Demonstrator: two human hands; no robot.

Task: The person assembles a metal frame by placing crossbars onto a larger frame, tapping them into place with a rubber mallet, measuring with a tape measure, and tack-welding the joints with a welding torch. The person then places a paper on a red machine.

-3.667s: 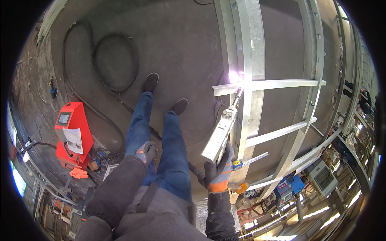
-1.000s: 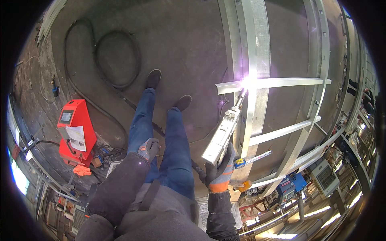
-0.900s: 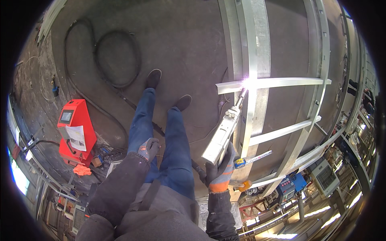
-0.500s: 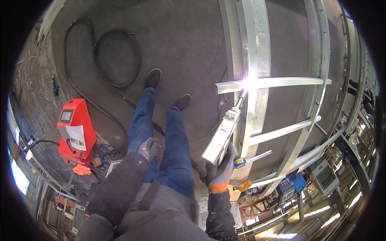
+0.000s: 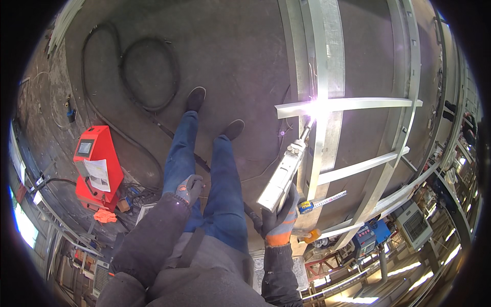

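My gloved right hand [image 5: 280, 222] is wrapped round the grip of a white and silver welding gun [image 5: 281, 180], which slants up and to the right. The gun's nozzle points at a bright weld glare where a metal crossbar [image 5: 376, 104] meets a long metal rail [image 5: 318, 158]. That glare hides the joint and the very tip. Thin sparks rise along the rail. My gloved left hand [image 5: 189, 189] rests against my left thigh with its fingers curled, and no object shows in it. Just right of my right hand, a blue and yellow tape measure [image 5: 305, 206] lies with its blade pulled out.
Another crossbar [image 5: 358, 169] spans the frame nearer me. A red machine [image 5: 98, 169] with a screen and paper stands at the left. A black hose [image 5: 123, 61] loops over the floor. An orange-yellow object [image 5: 311, 236] lies near the tape measure; a blue machine [image 5: 376, 233] stands lower right.
The welding gun and both hands hold almost the same positions. The glare at the joint has changed shape slightly, and longer sparks streak upward from it.
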